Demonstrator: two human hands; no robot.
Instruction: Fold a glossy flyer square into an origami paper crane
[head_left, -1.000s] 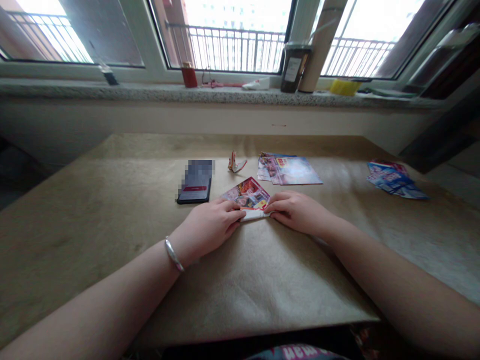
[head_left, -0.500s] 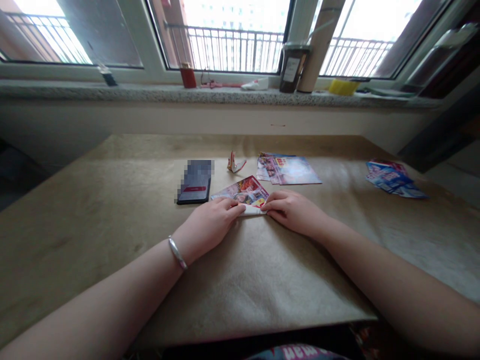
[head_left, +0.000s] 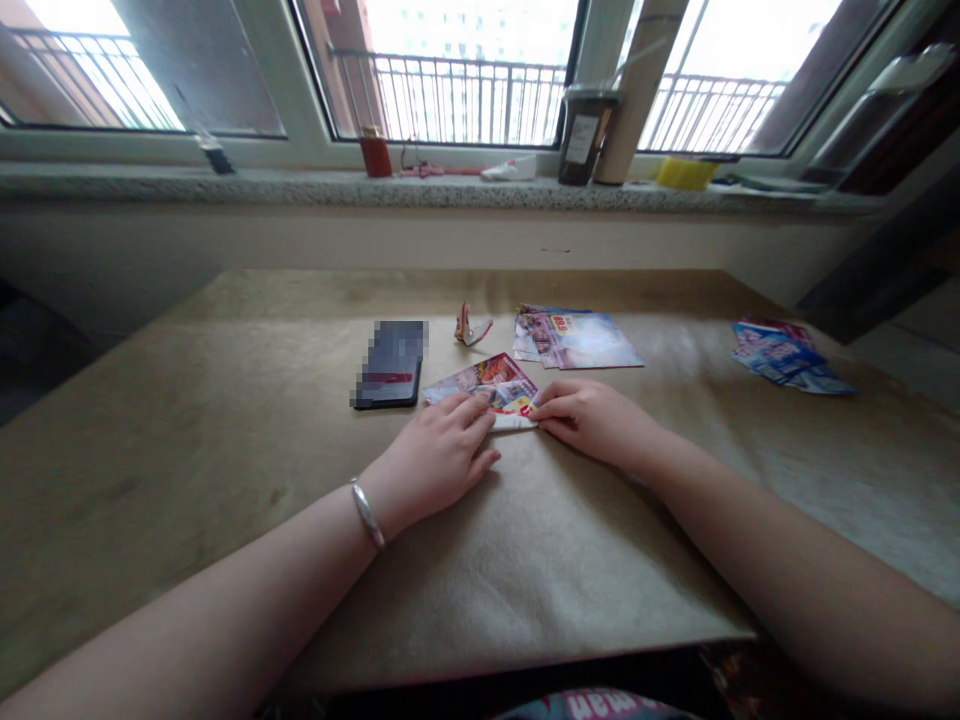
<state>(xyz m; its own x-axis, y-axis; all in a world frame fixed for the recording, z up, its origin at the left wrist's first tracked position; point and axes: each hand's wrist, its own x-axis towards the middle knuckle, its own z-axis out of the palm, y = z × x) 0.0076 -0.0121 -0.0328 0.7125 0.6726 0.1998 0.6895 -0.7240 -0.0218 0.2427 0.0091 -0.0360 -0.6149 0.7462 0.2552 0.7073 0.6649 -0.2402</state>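
Note:
A colourful printed sheet of paper (head_left: 499, 378) lies on the table between my hands, its near edge folded over into a white strip. My left hand (head_left: 435, 452) rests flat on the left part of that fold, fingers extended and thumb apart on the table. At the fold's right end, my right hand (head_left: 592, 418) pinches the paper's corner between thumb and fingers. Just beyond the sheet stands a small folded paper shape (head_left: 471, 328), white with red edges. Left of the sheet lies a phone (head_left: 390, 365) with its screen partly blurred out.
A stack of printed sheets (head_left: 592, 340) lies behind my right hand. Several blue and pink printed papers (head_left: 795, 358) are piled at the far right of the table (head_left: 187, 420). On the windowsill (head_left: 300, 188) stand a red container (head_left: 375, 155), a dark lidded container (head_left: 583, 140) and yellow tape (head_left: 686, 174).
My left thumb has come off the fold and spread onto the table, while the left hand has flattened and shifted slightly right. My right hand keeps its pinch at the corner.

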